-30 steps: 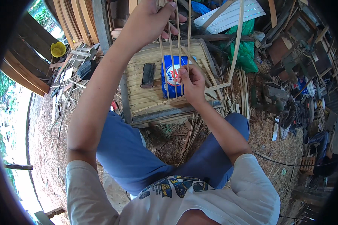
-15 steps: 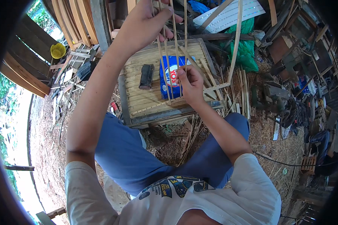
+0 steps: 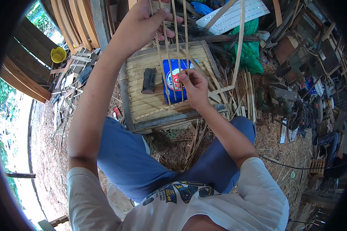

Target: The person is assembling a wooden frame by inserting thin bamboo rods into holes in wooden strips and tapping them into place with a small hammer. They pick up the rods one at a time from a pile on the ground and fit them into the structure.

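At the top of the head view my left hand [image 3: 142, 25] is closed around thin upright wooden strips [image 3: 166, 42], its thumb along one and its other fingers partly spread behind. Lower down and to the right, my right hand [image 3: 196, 88] pinches one upright strip between thumb and bent fingers. The strips' lower ends meet a crosspiece with small holes [image 3: 219, 91], which slants over a slatted board [image 3: 138, 106]. A wider side strip [image 3: 239, 46] rises from its right end. Behind the strips lies a blue plastic packet [image 3: 167, 86]; a dark block [image 3: 149, 81] sits left of it.
Loose strips [image 3: 250, 92] lie right of the board. A green plastic bag [image 3: 250, 57] and a white perforated panel [image 3: 235, 17] are beyond it. Wood scraps and a yellow container [image 3: 58, 55] stand at left. Shavings cover the floor around my bent legs.
Both hands and the upright strips have shifted slightly left. The leftmost strips lean a little more, and their lower ends sit further left over the packet. Both hands keep their grip.
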